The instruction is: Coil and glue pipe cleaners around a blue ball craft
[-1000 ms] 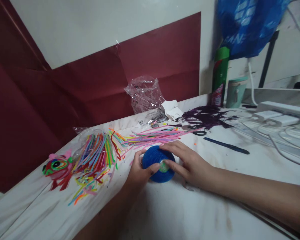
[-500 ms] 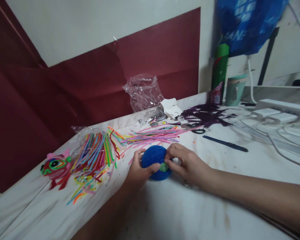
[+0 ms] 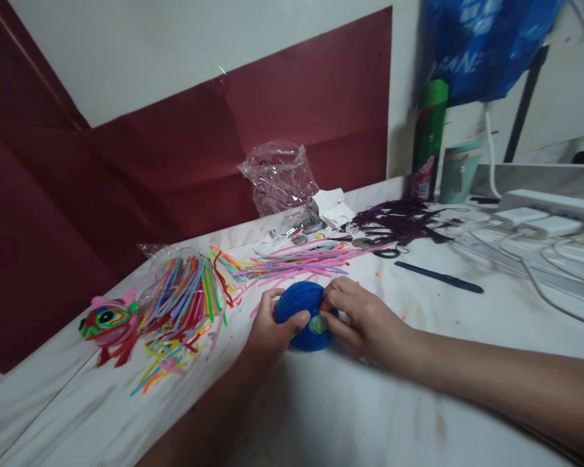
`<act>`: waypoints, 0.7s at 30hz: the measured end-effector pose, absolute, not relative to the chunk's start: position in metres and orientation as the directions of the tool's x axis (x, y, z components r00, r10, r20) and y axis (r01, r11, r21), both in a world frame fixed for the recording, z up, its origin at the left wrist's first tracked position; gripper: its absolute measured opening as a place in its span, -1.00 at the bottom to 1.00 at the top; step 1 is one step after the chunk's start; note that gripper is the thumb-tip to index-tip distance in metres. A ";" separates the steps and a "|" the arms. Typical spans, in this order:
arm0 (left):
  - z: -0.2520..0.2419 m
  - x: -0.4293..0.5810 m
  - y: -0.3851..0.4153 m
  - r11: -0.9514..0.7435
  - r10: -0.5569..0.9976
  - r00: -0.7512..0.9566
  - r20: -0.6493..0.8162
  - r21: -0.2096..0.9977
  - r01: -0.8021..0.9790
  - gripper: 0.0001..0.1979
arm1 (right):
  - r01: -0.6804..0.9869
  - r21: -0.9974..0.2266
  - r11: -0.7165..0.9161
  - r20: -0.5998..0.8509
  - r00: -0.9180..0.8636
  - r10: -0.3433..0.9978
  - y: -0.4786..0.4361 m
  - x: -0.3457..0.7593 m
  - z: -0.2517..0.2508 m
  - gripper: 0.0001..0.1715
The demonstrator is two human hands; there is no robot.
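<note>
A blue round disc point(image 3: 299, 305), its face marked by fine curved lines, is held just above the white marbled table in the middle of the head view. A small green patch point(image 3: 318, 324) shows at its lower right. My left hand point(image 3: 272, 326) is closed around the disc's left side, thumb across its face and fingers behind the rim. With thumb and fingertips pinched together, my right hand point(image 3: 357, 318) touches the right side by the green patch. Whether a thin strand lies between those fingertips is too small to tell.
At left stand a pink-and-red pipe-cleaner animal point(image 3: 111, 324) and bundled coloured pipe cleaners point(image 3: 189, 292). Behind the disc lie pink pipe cleaners point(image 3: 302, 263), a clear plastic bag point(image 3: 277, 178), purple threads point(image 3: 394, 220) and scissors point(image 3: 387, 253). A dark flat tool point(image 3: 438, 277) and power strip point(image 3: 549, 207) lie right.
Both hands keep their hold on the disc with barely any movement. The green patch shows slightly more clearly, and the view has shifted a little.
</note>
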State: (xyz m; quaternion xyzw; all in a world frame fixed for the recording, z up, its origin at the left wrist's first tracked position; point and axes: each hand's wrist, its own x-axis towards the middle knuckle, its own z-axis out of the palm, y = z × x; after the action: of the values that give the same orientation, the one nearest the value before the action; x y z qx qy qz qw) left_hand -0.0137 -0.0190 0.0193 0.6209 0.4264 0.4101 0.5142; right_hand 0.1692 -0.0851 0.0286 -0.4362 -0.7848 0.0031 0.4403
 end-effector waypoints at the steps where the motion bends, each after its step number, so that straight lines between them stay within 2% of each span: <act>1: 0.020 -0.015 -0.019 -0.113 0.948 0.309 0.072 0.986 0.119 -0.32 | 0.684 -0.384 0.620 0.687 -0.237 0.687 -0.086 0.169 0.028 -0.79; 14: 0.026 -0.016 -0.019 -0.197 0.933 0.346 0.097 0.944 0.265 -0.22 | 0.667 -0.344 0.661 0.725 -0.260 0.638 -0.088 0.166 0.026 -0.78; 19: 0.032 -0.014 -0.020 -0.210 0.938 0.326 0.116 0.939 0.271 -0.31 | 0.631 -0.442 0.637 0.708 -0.191 0.680 -0.083 0.167 0.024 -0.85; 21: 0.032 -0.014 -0.020 -0.221 0.935 0.331 0.127 0.939 0.262 -0.32 | 0.625 -0.445 0.642 0.709 -0.191 0.679 -0.082 0.168 0.024 -0.84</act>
State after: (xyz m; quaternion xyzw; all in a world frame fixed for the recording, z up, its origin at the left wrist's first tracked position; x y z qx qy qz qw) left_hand -0.0137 -0.0199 0.0319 0.6837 0.4377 0.3780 0.4451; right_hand 0.1678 -0.0816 0.0237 -0.4224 -0.7712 0.0285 0.4754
